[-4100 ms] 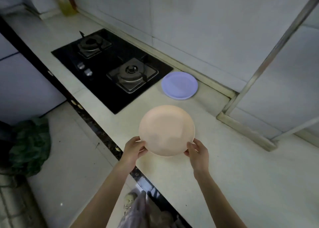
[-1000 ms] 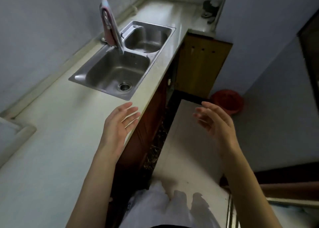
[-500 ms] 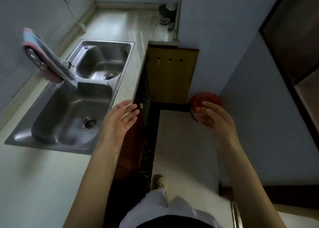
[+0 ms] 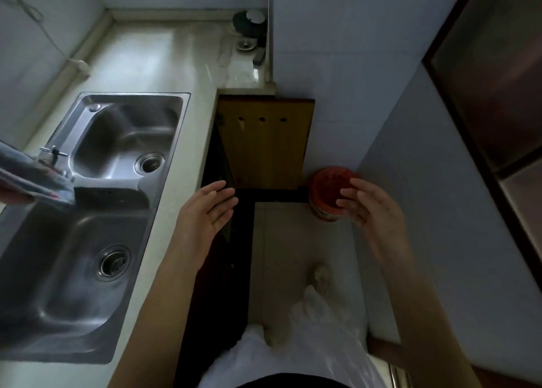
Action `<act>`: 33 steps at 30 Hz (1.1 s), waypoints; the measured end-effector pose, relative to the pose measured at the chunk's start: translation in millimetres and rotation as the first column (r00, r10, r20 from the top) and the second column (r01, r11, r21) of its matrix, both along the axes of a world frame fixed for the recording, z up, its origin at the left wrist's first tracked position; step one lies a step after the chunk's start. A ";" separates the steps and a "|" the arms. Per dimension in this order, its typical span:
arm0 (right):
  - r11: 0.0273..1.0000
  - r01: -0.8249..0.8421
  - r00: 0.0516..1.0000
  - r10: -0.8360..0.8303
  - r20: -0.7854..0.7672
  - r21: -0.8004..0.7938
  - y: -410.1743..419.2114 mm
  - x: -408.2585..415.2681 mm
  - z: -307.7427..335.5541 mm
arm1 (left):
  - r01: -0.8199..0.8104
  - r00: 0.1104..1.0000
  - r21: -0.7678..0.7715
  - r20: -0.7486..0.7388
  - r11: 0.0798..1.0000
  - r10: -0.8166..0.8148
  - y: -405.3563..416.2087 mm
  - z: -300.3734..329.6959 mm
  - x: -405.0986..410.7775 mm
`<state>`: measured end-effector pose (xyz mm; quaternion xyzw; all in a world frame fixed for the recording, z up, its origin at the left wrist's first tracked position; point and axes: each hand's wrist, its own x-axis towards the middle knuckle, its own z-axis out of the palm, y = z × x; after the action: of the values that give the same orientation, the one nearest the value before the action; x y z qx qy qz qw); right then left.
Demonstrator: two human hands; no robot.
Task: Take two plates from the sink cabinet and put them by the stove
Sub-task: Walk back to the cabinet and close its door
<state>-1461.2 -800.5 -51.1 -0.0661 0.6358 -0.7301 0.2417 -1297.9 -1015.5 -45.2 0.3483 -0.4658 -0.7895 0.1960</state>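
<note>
Both your hands are empty: your left hand (image 4: pixel 206 211) is held out with its fingers straight and spread, palm turned inward, over the edge of the counter (image 4: pixel 181 164) and the dark gap below it, and your right hand (image 4: pixel 371 208) mirrors it with fingers loosely extended, held above the floor in front of a red bucket (image 4: pixel 328 192). No plate shows anywhere here, so I cannot tell you how the plates look or where they lie now. Between your hands and a little ahead, the wooden door (image 4: pixel 264 141) of the sink cabinet stands swung open, three small holes near its top edge, and the space behind it is too dark to read. To your left the steel double sink (image 4: pixel 88 211) is set into the counter, with a cloth (image 4: pixel 32 179) draped over the tap. Compared with four seconds ago, you have turned away from the stove, where you held a peach plate in both hands near a lilac plate on the counter; over the last second you have come closer to the sink and the open door, hands held the same way.
</note>
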 end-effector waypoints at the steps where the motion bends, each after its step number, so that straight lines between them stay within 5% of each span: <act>1: 1.000 -0.009 1.000 0.009 0.005 0.005 -5.0 -14.0 -1.6 | -0.004 1.000 -0.004 0.005 1.000 0.004 -3.3 -2.2 -12.3; 16: 0.933 -0.335 0.942 0.333 0.031 0.132 -116.0 -243.7 -28.1 | -0.278 0.959 -0.037 0.038 0.960 0.280 -40.3 -39.9 -203.5; 24: 0.919 -0.318 0.947 0.318 0.039 0.235 -174.6 -304.2 -91.3 | -0.252 0.959 -0.053 0.121 0.966 0.257 -83.3 -81.9 -249.4; 33: 0.829 -0.300 0.900 0.410 -0.147 0.471 -243.0 -373.8 -166.5 | -0.158 0.971 -0.132 0.159 0.979 0.178 -112.8 -113.4 -282.3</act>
<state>-1834.9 -1043.6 -217.6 -0.2164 0.7840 -0.4965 0.3034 -1580.2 -1128.3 -158.5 0.4402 -0.4957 -0.7085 0.2419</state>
